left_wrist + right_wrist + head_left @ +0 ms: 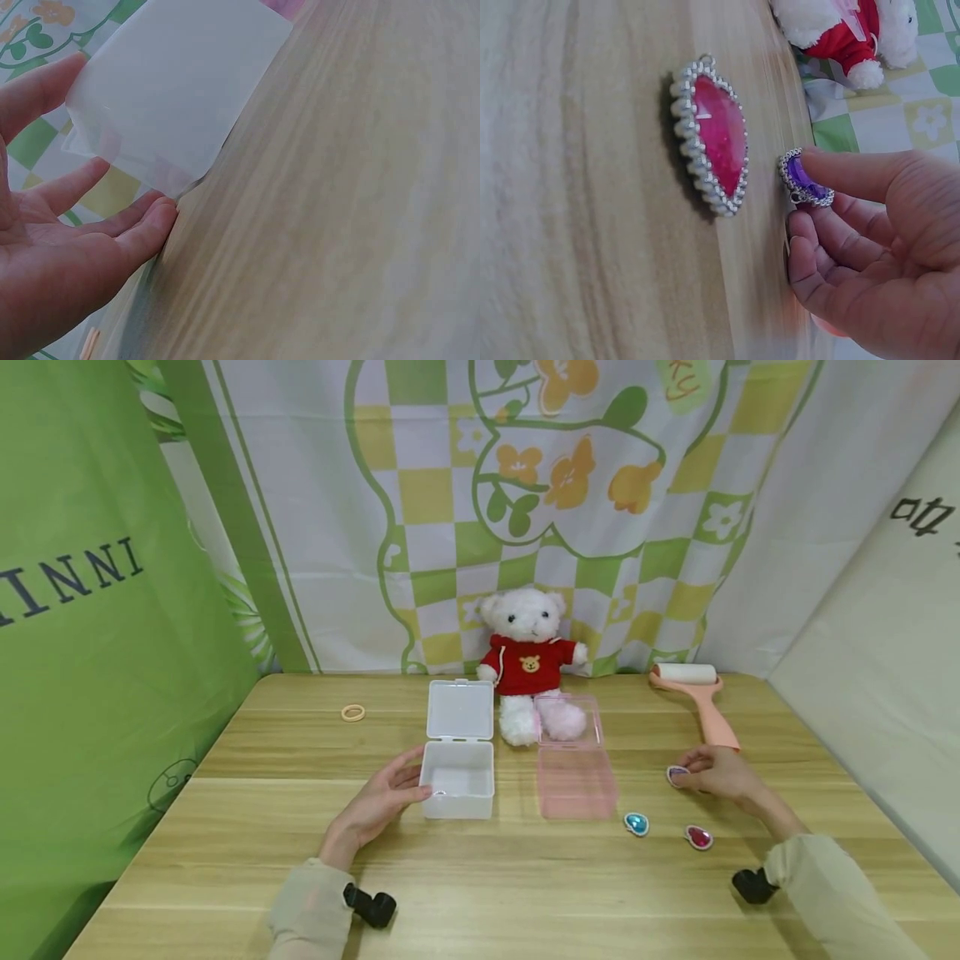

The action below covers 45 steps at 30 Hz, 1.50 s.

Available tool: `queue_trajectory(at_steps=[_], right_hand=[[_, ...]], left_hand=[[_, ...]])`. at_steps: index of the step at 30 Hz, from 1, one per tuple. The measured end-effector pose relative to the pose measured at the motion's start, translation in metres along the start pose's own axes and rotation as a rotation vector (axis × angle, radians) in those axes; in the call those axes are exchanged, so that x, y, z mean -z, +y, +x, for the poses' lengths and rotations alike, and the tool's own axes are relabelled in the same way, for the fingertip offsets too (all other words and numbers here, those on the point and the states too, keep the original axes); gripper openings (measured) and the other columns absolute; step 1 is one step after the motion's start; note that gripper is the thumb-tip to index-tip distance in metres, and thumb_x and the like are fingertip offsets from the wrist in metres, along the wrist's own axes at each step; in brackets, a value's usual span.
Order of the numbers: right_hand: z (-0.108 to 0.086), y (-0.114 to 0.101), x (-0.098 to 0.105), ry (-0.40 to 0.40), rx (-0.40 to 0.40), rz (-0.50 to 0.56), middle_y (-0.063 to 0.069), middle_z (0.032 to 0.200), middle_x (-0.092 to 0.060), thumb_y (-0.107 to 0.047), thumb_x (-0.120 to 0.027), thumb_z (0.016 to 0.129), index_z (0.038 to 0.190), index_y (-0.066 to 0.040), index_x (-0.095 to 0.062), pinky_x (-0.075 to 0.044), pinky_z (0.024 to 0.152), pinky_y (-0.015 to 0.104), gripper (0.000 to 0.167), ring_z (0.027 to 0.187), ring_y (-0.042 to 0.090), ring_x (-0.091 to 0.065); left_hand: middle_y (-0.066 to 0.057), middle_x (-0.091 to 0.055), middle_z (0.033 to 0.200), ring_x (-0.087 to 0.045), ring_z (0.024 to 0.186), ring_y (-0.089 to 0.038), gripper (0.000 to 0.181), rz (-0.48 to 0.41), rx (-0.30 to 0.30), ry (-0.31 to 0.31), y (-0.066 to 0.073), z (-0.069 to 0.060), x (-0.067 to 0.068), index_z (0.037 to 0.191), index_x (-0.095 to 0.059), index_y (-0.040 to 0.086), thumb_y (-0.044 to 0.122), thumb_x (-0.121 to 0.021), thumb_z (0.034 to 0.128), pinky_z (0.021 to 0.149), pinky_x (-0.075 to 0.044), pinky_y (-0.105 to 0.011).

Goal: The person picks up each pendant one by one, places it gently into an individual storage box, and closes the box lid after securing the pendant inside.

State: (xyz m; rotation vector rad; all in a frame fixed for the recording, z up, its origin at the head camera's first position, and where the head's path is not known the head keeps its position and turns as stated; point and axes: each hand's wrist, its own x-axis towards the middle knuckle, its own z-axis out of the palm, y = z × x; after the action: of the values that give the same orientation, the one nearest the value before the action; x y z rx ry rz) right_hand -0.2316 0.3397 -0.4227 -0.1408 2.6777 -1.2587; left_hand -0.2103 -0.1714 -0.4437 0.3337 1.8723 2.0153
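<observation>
In the head view, my left hand (pixel 380 800) rests against the left side of the open white box (pixel 458 780), thumb at its front and fingers along the side. The left wrist view shows that hand (pixel 71 232) with fingertips touching the white box (pixel 180 90). My right hand (pixel 724 774) pinches a purple gem (pixel 678 775) with a beaded silver rim. In the right wrist view, thumb and fingers of the hand (pixel 885 240) hold the purple gem (pixel 805 178). A red gem (pixel 698 837) and a blue gem (pixel 637 824) lie on the table nearby.
An open pink box (pixel 577 785) stands right of the white one. Behind it sits a white teddy bear (pixel 529 664) in a red hoodie. A lint roller (pixel 706 702) lies at the back right, a small orange ring (pixel 352 713) at the back left.
</observation>
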Motion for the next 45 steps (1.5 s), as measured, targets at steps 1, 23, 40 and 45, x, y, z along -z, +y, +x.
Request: queue_trajectory(at_steps=[1, 23, 40, 45], right_hand=[[0.0, 0.0, 0.0, 0.001, 0.0, -0.002, 0.009, 0.088, -0.065, -0.014, -0.072, 0.085, 0.107, 0.013, -0.054, -0.05, 0.061, 0.026, 0.039, 0.072, 0.011, -0.058], [0.005, -0.035, -0.007, -0.051, 0.01, 0.261, 0.004, 0.098, -0.067, -0.021, -0.064, 0.093, 0.122, 0.012, -0.047, -0.053, 0.081, 0.033, 0.047, 0.089, 0.011, -0.064], [0.018, -0.092, -0.031, -0.135, 0.108, 0.446, 0.002, 0.098, -0.061, -0.013, -0.059, 0.096, 0.122, 0.012, -0.041, -0.052, 0.086, 0.036, 0.041, 0.093, 0.015, -0.062], [0.023, -0.107, -0.04, -0.169, 0.123, 0.486, 0.002, 0.097, -0.061, -0.011, -0.057, 0.096, 0.123, 0.012, -0.04, -0.052, 0.082, 0.032, 0.039, 0.091, 0.014, -0.061]], left_hand=[[-0.027, -0.033, 0.146, -0.038, 0.13, -0.034, 0.077, 0.0, 0.0, -0.001, 0.0, 0.0, 0.0, 0.152, -0.021, 0.006, 0.005, -0.065, 0.0889, 0.102, -0.037, -0.033], [-0.028, -0.034, 0.145, -0.039, 0.13, -0.035, 0.076, -0.003, -0.006, -0.005, 0.0, 0.0, -0.001, 0.151, -0.021, 0.005, 0.006, -0.065, 0.0891, 0.102, -0.037, -0.033], [-0.028, -0.033, 0.145, -0.038, 0.13, -0.036, 0.077, 0.0, -0.011, 0.0, 0.0, 0.0, 0.0, 0.151, -0.021, 0.004, 0.006, -0.066, 0.0883, 0.103, -0.036, -0.033], [-0.028, -0.033, 0.145, -0.039, 0.129, -0.035, 0.077, -0.006, -0.009, 0.003, 0.001, 0.001, -0.001, 0.151, -0.022, 0.005, 0.006, -0.066, 0.0879, 0.102, -0.037, -0.033]])
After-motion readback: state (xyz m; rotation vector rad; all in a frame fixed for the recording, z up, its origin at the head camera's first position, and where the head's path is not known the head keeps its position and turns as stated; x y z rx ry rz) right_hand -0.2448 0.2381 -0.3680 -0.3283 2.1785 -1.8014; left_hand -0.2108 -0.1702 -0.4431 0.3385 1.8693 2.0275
